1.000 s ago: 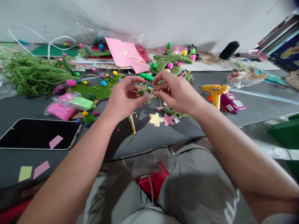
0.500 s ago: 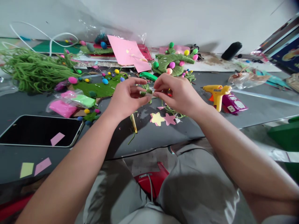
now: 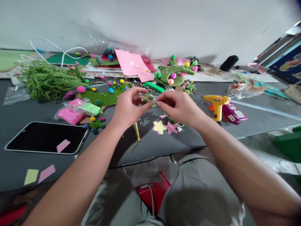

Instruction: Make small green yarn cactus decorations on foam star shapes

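My left hand [image 3: 127, 108] has its fingers curled round a small green yarn-wrapped piece [image 3: 147, 98] above the middle of the table. Close by on the right, my right hand [image 3: 182, 106] has its thumb and forefinger pinched at the edge of that piece; what lies between these fingertips is too small to make out. Below the hands lie a yellow paper star [image 3: 160, 127] and a pink paper star [image 3: 171, 127]. A yellow stick-like tool [image 3: 137, 131] rests under my left hand, with a green yarn strand beside it.
A yellow glue gun [image 3: 215, 105] stands right, beside a purple packet [image 3: 234, 113]. Left are a phone [image 3: 44, 136], bagged pink clay [image 3: 70, 115] and a green yarn heap [image 3: 49, 80]. Yarn-wrapped shapes with pompoms [image 3: 172, 73] and pink paper [image 3: 130, 62] lie behind.
The whole view has shifted, so the table's things sit a little lower. Both hands stay together at the green piece, with only slight finger movement.
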`<state>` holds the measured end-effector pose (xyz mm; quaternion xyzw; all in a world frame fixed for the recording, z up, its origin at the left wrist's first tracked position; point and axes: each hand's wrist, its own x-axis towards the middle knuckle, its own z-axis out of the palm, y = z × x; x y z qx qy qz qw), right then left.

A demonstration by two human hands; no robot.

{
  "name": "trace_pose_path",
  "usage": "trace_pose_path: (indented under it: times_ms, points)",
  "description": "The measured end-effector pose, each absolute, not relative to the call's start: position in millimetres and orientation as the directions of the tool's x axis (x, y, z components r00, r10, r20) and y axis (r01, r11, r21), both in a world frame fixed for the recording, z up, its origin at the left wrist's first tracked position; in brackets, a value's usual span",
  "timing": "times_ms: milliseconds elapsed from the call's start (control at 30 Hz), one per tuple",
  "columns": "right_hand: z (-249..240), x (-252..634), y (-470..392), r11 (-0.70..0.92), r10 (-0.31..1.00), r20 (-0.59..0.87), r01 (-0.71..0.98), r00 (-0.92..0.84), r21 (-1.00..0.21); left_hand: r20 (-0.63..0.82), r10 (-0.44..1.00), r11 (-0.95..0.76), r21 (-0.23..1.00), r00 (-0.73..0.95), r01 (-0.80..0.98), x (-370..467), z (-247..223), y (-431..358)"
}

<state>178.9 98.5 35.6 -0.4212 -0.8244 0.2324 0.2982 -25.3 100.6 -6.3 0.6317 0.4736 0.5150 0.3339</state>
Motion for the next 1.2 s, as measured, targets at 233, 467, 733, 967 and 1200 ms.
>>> trace_pose_path:
  times_ms: [233,467,733,967,1200]
  points:
    - [31,176,98,0.605,0.79,0.364,0.531,-0.493,-0.594,0.29,0.957,-0.287,0.933,0.017,0.218,-24,-4,99]
    - [31,176,95,0.707,0.705,0.487,0.563,-0.515,-0.428,0.177,0.984,-0.177,0.984,-0.014,-0.001,-26,-4,103]
    - [30,176,96,0.675,0.738,0.494,0.488,-0.46,-0.554,0.081,0.99,-0.05,0.966,0.114,-0.255,-36,-7,107]
    - [30,188,107,0.496,0.829,0.189,0.533,-0.527,-0.686,-0.032,0.959,0.041,0.999,0.281,-0.024,-33,1,98]
    - [38,188,109,0.498,0.848,0.136,0.682,-0.512,-0.536,-0.059,0.952,-0.016,0.971,0.3,0.239,-27,-2,96]
